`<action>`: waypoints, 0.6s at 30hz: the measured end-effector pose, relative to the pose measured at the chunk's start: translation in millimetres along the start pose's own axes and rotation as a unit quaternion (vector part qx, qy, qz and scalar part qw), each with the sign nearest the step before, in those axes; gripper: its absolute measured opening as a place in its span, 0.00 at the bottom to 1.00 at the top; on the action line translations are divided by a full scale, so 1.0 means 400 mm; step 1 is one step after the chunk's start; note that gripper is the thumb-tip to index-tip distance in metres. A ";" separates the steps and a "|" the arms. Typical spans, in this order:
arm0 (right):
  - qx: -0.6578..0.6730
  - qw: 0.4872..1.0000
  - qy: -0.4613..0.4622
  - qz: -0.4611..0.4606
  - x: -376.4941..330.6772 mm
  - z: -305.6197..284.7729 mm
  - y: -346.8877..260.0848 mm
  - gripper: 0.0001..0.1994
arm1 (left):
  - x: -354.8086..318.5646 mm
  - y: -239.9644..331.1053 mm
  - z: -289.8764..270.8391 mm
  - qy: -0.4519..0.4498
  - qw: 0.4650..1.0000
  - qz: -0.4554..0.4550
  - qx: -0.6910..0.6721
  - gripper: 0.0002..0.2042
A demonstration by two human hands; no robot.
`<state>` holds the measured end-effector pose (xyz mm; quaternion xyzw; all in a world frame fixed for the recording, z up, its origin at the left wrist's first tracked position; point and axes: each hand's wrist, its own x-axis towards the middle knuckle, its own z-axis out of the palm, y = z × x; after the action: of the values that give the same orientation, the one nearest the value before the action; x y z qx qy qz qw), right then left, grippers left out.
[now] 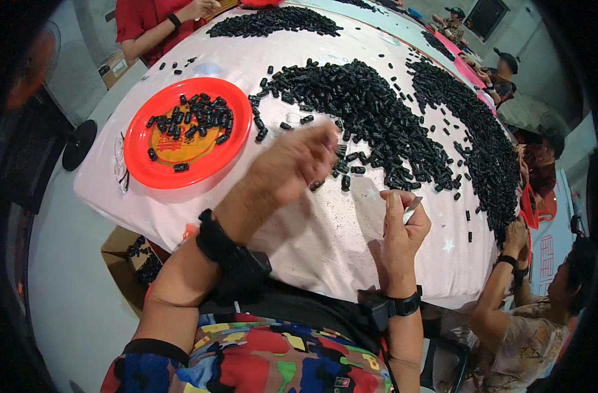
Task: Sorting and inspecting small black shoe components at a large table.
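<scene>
My left hand point(297, 162) hovers, blurred, over the near edge of a big heap of small black plastic pieces point(371, 118) on the white-covered table point(325, 236); its fingers are curled, and I cannot tell whether a piece is in them. My right hand point(404, 223) is raised near the table's front edge, pinching a small thin silvery blade-like tool point(411, 209) between thumb and fingers. A red round plate point(181, 141) with several black pieces on it lies to the left of my left hand.
More black heaps lie at the right point(489, 150) and far side point(272, 21). A person in red point(148, 23) sits at the far left, another person point(528, 321) at the right. A cardboard box point(132, 259) of pieces stands under the table's left edge.
</scene>
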<state>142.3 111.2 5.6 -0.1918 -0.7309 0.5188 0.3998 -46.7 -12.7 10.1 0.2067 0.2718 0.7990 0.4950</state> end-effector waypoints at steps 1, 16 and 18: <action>-0.013 1.000 -0.005 -0.016 0.000 0.002 -0.001 0.08 | -0.007 0.039 0.035 0.145 0.985 0.073 -0.059 0.05; -0.083 0.993 -0.049 -0.064 0.000 0.012 0.011 0.08 | -0.025 0.057 -0.018 0.023 0.905 -0.003 0.424 0.12; -0.086 0.993 -0.042 -0.073 -0.001 0.004 0.014 0.07 | -0.028 -0.011 -0.015 0.057 0.814 0.020 0.578 0.11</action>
<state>140.5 112.1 0.2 -0.1504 -0.8010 0.4308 0.3875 -42.7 -22.6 2.2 0.4144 0.7070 0.5150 0.2515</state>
